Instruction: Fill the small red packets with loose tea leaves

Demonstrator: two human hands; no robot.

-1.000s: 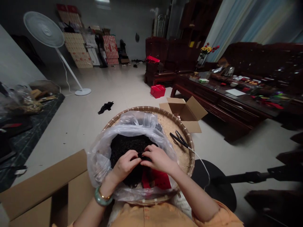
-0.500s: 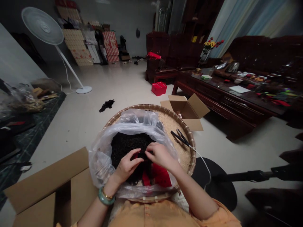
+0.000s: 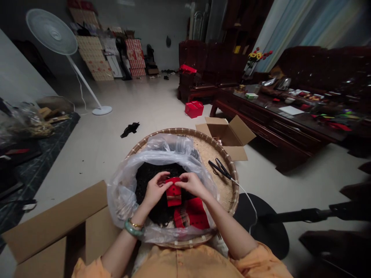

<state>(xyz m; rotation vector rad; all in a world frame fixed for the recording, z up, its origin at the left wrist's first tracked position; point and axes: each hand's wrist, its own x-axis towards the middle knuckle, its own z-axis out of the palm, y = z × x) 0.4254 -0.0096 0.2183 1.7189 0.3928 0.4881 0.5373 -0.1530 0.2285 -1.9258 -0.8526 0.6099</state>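
Note:
Both hands meet over a clear plastic bag filled with dark loose leaves, which rests in a round woven basket tray on my lap. My left hand and my right hand each pinch a top corner of a small red packet, holding it upright above the leaves. More red packets lie in the bag close to my body. A green bangle sits on my left wrist.
Black scissors lie on the basket's right side. An open cardboard box stands beyond it, a big carton at my left. A standing fan, a red box and a dark wooden table surround the floor.
The hands have risen out of the leaves, and the small red packet, mostly hidden before, now hangs in full view between the fingertips.

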